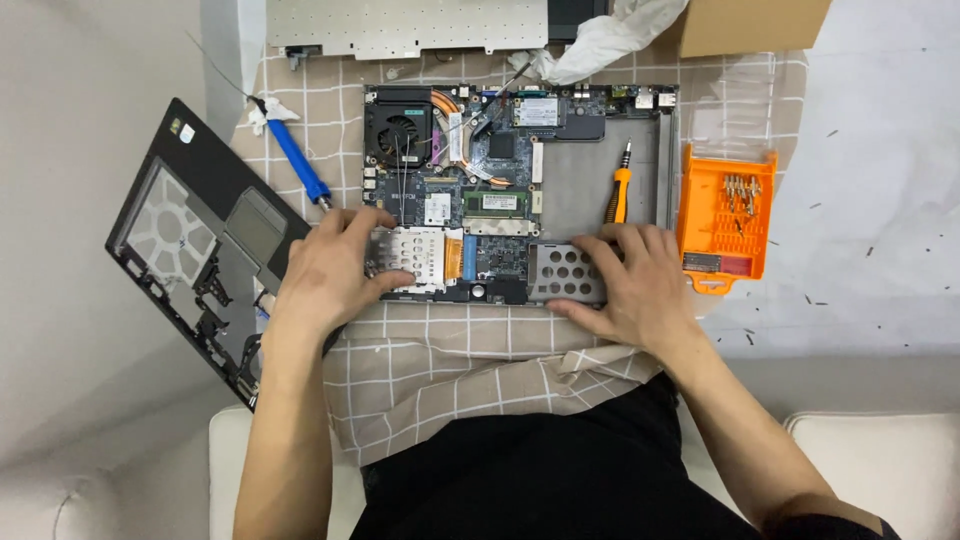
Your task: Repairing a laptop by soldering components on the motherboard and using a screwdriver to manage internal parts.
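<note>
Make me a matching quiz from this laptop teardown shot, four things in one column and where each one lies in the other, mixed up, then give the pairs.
Things:
1. blue-handled screwdriver
2. orange-handled screwdriver
3. orange bit case
4. black laptop cover

Places:
A. inside the open laptop base, on its grey bay
B. far left, leaning off the checked cloth
C. right of the laptop base, lid open
D. on the cloth, just left of the cooling fan

Pairs: 1-D, 2-A, 3-C, 4-B

The left hand and right hand both rest on the base's front edge.
</note>
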